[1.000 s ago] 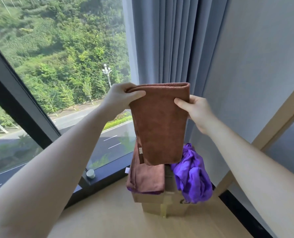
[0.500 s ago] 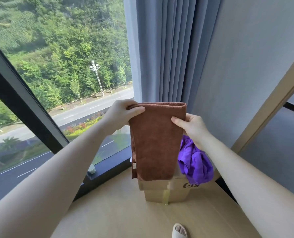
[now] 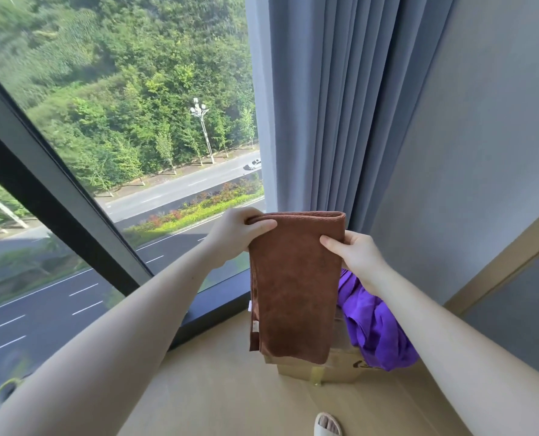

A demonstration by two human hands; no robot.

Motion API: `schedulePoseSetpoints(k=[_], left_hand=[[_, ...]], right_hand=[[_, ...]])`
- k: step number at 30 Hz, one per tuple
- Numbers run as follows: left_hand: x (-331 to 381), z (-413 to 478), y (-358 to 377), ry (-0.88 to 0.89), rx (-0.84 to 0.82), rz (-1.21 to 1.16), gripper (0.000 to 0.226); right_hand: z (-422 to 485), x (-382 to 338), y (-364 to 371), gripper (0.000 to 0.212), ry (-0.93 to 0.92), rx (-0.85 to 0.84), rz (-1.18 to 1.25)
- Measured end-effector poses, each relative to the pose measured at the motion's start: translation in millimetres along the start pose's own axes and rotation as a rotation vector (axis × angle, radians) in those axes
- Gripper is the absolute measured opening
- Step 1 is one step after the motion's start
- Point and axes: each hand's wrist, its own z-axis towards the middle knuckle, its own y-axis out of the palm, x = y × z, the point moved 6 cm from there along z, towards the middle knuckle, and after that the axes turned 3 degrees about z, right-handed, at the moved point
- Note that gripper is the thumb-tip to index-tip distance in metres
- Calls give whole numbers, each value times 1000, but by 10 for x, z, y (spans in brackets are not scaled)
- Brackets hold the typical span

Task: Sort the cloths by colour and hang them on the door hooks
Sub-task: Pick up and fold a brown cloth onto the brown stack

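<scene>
Forward, hands point(image 3: 239, 237) point(image 3: 357, 258) on brown cloth point(image 3: 296, 294)

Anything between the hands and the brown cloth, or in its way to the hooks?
No: left hand and right hand both pinch the brown cloth near its top fold; the box and purple cloth lie beyond it. No hooks in view, so that path cannot be judged.

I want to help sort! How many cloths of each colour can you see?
Brown cloth: 1, held by left hand and right hand
Purple cloth: 1 heap, on the box
Total: 2 in view
</scene>
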Motion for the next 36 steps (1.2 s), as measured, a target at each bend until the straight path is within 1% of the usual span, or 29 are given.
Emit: schedulePoseSetpoints(k=[4,11,14,17,19,23,25,28,32,34,36], left_hand=[[-209,352,122,-95,11,11,23],[-545,847,395,-179,57,52,24],[-700,1056,491,-206,40,89,26],[-877,1273,554,-242,15,101,20],[-1012,1429,615,-268,0,122,19],[-1287,1734,755,-298,-41,176,21],[-1447,1893,851,-307,-64,174,22],[-1654,2138,964,-306,-100,188,21],[-1899,2428,1143,-289,-197,269,15],[-2002,2537,1224,-289,-235,313,16],[-2096,2618,1289,-288,-267,411,20]], right_hand=[[417,198,-68,13,38,-12,-35],[971,564,-178,17,140,-26,-31],[1156,704,-204,18,187,-11,-48],[1319,819,-206,16,216,13,-86],[1429,891,-224,18,248,60,-135],[1739,1123,-247,30,330,125,-250],[1883,1266,-276,38,362,170,-338],[2020,1413,-307,42,411,227,-458],[2151,1575,-359,45,486,261,-561],[2189,1628,-388,48,526,263,-630],[2215,1657,-420,50,554,263,-748]])
